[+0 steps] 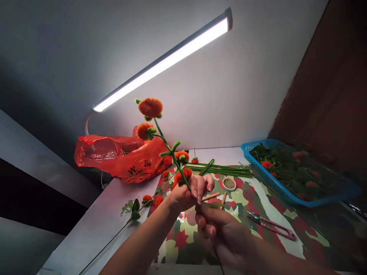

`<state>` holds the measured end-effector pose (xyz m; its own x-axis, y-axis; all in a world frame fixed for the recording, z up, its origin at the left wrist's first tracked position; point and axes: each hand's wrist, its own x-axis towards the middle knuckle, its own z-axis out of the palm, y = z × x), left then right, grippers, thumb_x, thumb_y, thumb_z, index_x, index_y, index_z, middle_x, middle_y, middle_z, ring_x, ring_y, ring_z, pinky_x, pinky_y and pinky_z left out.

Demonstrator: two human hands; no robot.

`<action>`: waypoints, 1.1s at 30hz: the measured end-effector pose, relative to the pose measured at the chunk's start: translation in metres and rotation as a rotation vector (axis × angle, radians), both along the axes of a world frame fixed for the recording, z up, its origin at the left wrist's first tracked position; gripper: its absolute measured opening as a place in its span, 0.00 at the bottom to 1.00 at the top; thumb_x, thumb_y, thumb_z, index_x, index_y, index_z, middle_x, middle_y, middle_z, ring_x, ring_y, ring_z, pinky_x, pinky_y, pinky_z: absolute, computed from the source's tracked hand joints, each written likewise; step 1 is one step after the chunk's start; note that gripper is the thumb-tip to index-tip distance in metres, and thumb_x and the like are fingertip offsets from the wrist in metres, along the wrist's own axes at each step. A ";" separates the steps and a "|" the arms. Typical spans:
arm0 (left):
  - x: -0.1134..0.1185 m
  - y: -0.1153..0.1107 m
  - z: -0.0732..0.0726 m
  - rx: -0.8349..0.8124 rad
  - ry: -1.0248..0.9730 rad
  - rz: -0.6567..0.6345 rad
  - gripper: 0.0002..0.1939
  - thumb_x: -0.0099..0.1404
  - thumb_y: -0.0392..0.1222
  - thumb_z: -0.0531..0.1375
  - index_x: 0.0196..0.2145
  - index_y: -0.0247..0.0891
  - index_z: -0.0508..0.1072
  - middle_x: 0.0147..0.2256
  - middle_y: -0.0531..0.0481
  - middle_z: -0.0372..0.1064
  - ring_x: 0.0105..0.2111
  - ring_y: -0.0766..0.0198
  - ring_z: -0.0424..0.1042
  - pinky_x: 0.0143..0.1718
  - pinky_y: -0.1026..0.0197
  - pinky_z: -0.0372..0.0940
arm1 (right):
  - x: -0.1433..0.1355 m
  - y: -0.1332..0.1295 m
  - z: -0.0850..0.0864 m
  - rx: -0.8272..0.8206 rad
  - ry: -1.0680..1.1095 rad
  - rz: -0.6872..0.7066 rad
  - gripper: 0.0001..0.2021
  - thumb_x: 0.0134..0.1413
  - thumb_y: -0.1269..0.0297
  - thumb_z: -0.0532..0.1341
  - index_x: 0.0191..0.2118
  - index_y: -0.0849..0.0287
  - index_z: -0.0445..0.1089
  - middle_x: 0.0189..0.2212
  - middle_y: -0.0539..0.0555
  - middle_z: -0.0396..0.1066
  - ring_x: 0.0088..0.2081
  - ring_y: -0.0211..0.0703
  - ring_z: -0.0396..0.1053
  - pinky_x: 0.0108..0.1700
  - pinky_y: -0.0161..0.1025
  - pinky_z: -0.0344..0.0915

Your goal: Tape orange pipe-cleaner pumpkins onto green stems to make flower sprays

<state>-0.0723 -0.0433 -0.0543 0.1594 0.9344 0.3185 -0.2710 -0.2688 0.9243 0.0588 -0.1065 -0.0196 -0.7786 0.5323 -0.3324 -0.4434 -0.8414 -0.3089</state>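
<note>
I hold an artificial flower stem with several fuzzy orange-red blooms, tilted up and to the left over the table. My left hand is closed round the green stem just below the lowest bloom. Close beneath it, my right hand pinches the lower stem, its fingertips meeting those of the left. A dull green leaf shows between the hands, partly hidden by fingers. Below the right hand, the thin stem end runs down toward the front edge. Another flower stem with leaves and orange blooms lies on the table to the left.
A red plastic bag sits back left under a lit lamp bar. Green fuzzy stems, a tape ring and short tan sticks lie behind my hands. Pink-handled snips and a blue basket of flowers are right.
</note>
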 end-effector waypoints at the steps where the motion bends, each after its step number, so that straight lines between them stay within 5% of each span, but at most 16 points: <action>1: -0.002 0.000 0.007 0.029 -0.028 -0.088 0.27 0.33 0.71 0.61 0.08 0.44 0.63 0.06 0.52 0.48 0.24 0.56 0.63 0.29 0.54 0.59 | 0.001 0.000 0.005 0.025 -0.042 -0.045 0.14 0.37 0.63 0.70 0.25 0.64 0.65 0.17 0.45 0.63 0.14 0.20 0.55 0.17 0.19 0.51; 4: -0.002 -0.001 0.026 0.064 -0.097 -0.231 0.21 0.38 0.63 0.66 0.11 0.44 0.67 0.09 0.52 0.54 0.27 0.58 0.64 0.34 0.54 0.60 | 0.004 0.003 0.014 0.155 -0.098 -0.074 0.16 0.37 0.58 0.69 0.22 0.64 0.66 0.14 0.44 0.61 0.13 0.22 0.53 0.16 0.23 0.52; 8: 0.015 -0.009 0.042 -0.098 -0.106 -0.011 0.15 0.46 0.56 0.65 0.24 0.43 0.76 0.24 0.49 0.70 0.32 0.60 0.67 0.38 0.56 0.61 | 0.013 0.021 0.017 0.516 -0.279 -0.397 0.15 0.42 0.57 0.66 0.21 0.63 0.66 0.15 0.46 0.62 0.15 0.26 0.56 0.20 0.27 0.57; 11: 0.027 -0.018 0.046 -0.235 0.007 0.133 0.16 0.52 0.48 0.64 0.39 0.40 0.76 0.37 0.45 0.73 0.37 0.59 0.69 0.41 0.58 0.61 | 0.021 0.039 0.015 0.935 -0.649 -0.803 0.10 0.49 0.59 0.62 0.26 0.61 0.68 0.18 0.48 0.66 0.18 0.31 0.61 0.22 0.31 0.61; 14: 0.034 -0.027 0.047 -0.235 0.069 0.234 0.16 0.51 0.44 0.65 0.38 0.38 0.76 0.38 0.44 0.74 0.38 0.59 0.70 0.40 0.60 0.62 | 0.028 0.051 0.008 1.456 -1.012 -1.097 0.04 0.52 0.66 0.59 0.29 0.59 0.69 0.22 0.51 0.70 0.22 0.37 0.67 0.25 0.34 0.64; 19: 0.037 -0.028 0.042 -0.254 -0.066 0.383 0.10 0.50 0.44 0.66 0.30 0.37 0.77 0.29 0.49 0.74 0.32 0.65 0.70 0.36 0.64 0.63 | 0.028 0.056 -0.013 2.097 -1.144 -1.223 0.09 0.54 0.77 0.54 0.38 0.60 0.67 0.30 0.56 0.74 0.33 0.42 0.72 0.36 0.37 0.68; 22: 0.037 -0.022 0.038 -0.271 -0.154 0.393 0.09 0.49 0.44 0.66 0.26 0.36 0.76 0.26 0.51 0.74 0.29 0.67 0.70 0.35 0.65 0.63 | 0.024 0.053 -0.018 2.127 -1.118 -1.143 0.09 0.54 0.77 0.54 0.40 0.60 0.67 0.31 0.56 0.74 0.35 0.43 0.72 0.37 0.39 0.68; 28: 0.032 -0.015 0.037 -0.202 -0.188 0.378 0.09 0.49 0.44 0.66 0.26 0.35 0.76 0.25 0.51 0.72 0.26 0.69 0.68 0.33 0.65 0.62 | 0.017 0.044 -0.011 1.534 -1.051 -0.977 0.03 0.53 0.69 0.59 0.31 0.57 0.69 0.21 0.48 0.69 0.22 0.37 0.67 0.24 0.33 0.62; 33: 0.027 -0.012 0.038 -0.197 -0.329 0.471 0.10 0.48 0.44 0.67 0.28 0.37 0.76 0.25 0.54 0.70 0.25 0.71 0.66 0.30 0.67 0.61 | 0.016 0.044 -0.016 1.559 -1.046 -0.984 0.04 0.54 0.69 0.57 0.32 0.57 0.69 0.23 0.49 0.70 0.24 0.37 0.66 0.26 0.33 0.61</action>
<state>-0.0449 -0.0556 -0.0167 -0.3632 0.9268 0.0951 -0.4441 -0.2620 0.8568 0.0751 -0.0626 -0.0356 -0.0052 0.7506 0.6607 0.2885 0.6337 -0.7177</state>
